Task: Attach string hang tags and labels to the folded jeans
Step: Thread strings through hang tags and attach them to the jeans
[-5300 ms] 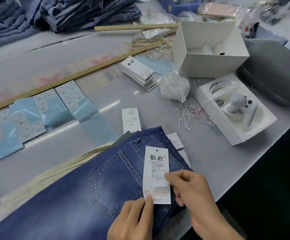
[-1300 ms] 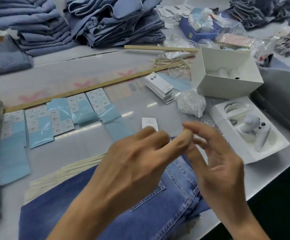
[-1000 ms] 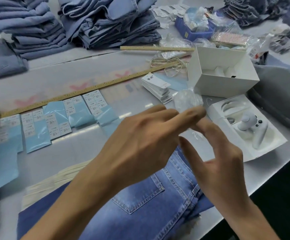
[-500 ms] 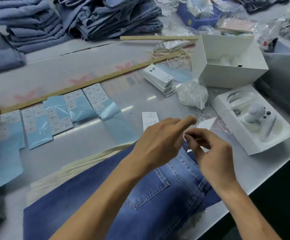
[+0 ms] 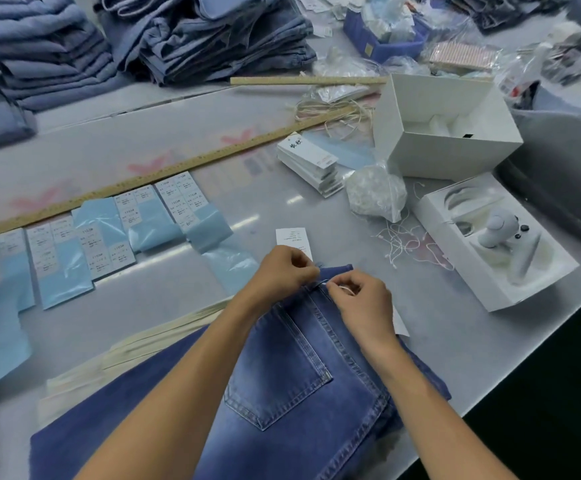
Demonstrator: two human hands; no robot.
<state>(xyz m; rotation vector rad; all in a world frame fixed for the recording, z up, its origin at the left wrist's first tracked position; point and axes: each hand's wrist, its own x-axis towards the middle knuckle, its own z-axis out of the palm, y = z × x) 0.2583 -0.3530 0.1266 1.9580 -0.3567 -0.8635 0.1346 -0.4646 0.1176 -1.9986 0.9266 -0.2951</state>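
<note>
Folded blue jeans (image 5: 282, 379) lie at the near edge of the grey table (image 5: 455, 341), back pocket up. Both my hands are down at the waistband's belt loop. My left hand (image 5: 283, 270) has its fingers curled and pinches at the loop. My right hand (image 5: 358, 299) pinches a thin white string (image 5: 346, 289) beside it. A white hang tag (image 5: 399, 323) pokes out from under my right wrist. Another white label (image 5: 292, 239) lies on the table just beyond my left hand.
Blue sheets of size stickers (image 5: 109, 237) lie in a row at the left, below a long wooden ruler (image 5: 178, 168). A stack of hang tags (image 5: 308, 164), a bag of strings (image 5: 375, 194), loose strings (image 5: 406, 244) and two white boxes (image 5: 444, 133) (image 5: 496, 244) sit right. Stacked jeans (image 5: 212, 32) fill the back.
Both hands have dropped from in front of the camera to the jeans' waistband, fingers now pinched together at the belt loop with the string. The tag now lies under my right wrist.
</note>
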